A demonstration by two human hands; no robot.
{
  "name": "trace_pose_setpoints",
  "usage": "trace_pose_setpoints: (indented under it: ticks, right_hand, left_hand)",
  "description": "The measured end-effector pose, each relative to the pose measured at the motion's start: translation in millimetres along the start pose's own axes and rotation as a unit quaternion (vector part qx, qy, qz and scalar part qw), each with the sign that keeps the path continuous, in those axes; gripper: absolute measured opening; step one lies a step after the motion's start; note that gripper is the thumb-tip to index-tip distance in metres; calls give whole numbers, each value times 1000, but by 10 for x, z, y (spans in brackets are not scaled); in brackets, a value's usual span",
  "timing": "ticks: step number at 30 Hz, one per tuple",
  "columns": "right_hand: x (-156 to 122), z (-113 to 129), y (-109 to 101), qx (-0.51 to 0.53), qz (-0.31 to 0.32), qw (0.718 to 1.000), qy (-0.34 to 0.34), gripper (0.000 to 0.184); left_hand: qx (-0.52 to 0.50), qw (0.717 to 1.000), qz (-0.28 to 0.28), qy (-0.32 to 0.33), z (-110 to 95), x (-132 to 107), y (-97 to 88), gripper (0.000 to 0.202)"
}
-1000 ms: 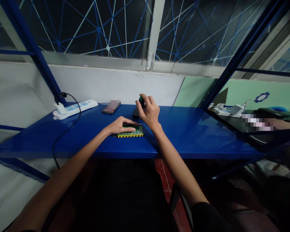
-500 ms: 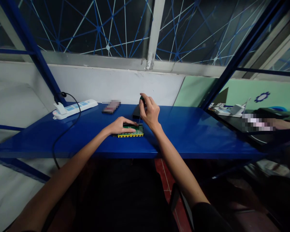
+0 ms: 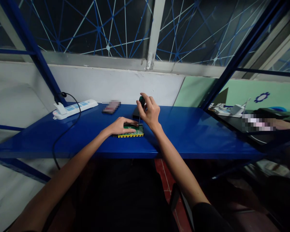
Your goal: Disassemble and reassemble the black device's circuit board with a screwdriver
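Apparently it's screwdriving: the right hand [image 3: 149, 111] grips a dark-green-handled screwdriver [image 3: 141, 100], nearly upright at a yellow-edged green circuit board [image 3: 133, 134] that the spread left hand [image 3: 118, 126] steadies on the blue tabletop [image 3: 193, 129]. Turning calls for steady downward pressure.

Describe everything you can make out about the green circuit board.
The green circuit board lies flat on the blue table, toward its near edge. Yellow ports line its near side, with a pale, metallic-looking strip just behind. The left hand rests on its left part, hiding some of it. A screwdriver in the right hand reaches down to its far right area; tip contact is unclear.
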State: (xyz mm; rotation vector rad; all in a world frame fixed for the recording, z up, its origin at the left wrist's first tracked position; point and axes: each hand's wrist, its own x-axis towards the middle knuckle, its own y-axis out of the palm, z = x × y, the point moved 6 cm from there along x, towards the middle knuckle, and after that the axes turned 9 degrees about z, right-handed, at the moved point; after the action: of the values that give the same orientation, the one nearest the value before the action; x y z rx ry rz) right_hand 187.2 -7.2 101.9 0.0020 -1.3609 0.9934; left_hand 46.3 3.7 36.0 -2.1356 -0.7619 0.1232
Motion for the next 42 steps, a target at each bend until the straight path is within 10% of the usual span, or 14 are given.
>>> trace_pose_setpoints:
  ticks: [26, 42]
  right_hand:
    - [-10, 11, 3, -9, -6, 1000, -26, 36]
    - [-23, 13, 7, -6, -27, 1000, -8, 38]
  left_hand:
    - [-62, 998, -9, -7, 42, 196, -114, 24]
    - [-32, 985, -167, -17, 86, 349, -60, 24]
